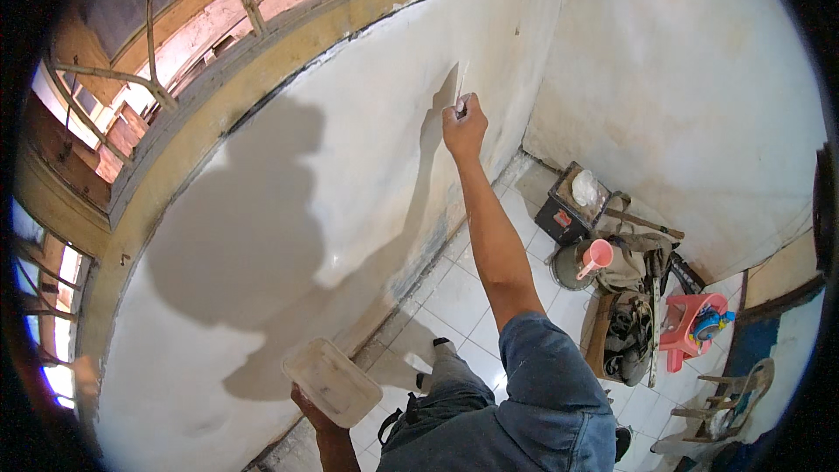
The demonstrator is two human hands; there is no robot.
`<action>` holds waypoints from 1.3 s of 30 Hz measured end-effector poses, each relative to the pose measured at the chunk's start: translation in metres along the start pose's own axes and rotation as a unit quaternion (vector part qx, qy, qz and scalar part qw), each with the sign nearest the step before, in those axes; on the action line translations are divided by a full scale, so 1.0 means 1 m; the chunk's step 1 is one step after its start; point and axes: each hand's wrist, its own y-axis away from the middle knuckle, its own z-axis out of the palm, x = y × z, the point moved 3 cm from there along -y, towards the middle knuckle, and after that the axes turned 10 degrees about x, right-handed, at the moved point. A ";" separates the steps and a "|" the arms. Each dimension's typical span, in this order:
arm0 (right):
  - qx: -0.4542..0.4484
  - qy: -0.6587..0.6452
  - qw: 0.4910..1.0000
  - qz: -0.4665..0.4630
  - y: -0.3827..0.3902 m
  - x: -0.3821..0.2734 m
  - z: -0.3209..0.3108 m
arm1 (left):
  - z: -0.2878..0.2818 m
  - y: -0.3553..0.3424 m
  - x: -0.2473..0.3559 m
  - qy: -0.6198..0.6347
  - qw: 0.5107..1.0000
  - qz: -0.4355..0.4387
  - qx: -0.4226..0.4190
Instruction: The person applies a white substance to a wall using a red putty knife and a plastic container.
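Note:
My right hand grips a putty knife held up against the white wall below the window frame, near the room's corner. My arm stretches out from the lower middle. Low on the left, my left hand holds a shallow, pale rectangular container with residue smeared inside. My shadow falls broadly across the wall.
A barred window with a yellow frame runs along the upper left. On the tiled floor at right stand a black box, a bucket with a pink dipper, bags, a red stool and a chair.

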 end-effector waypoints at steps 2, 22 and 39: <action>0.002 -0.001 1.000 0.001 -0.018 0.006 0.003 | 0.029 0.012 0.006 0.014 1.000 -0.006 -0.008; -0.028 -0.126 0.979 0.158 -0.064 0.083 0.020 | 0.094 -0.009 -0.015 0.065 0.998 0.022 -0.006; -0.125 0.067 0.898 -0.416 -0.012 0.055 0.001 | 0.101 -0.007 -0.014 0.056 0.995 -0.026 -0.077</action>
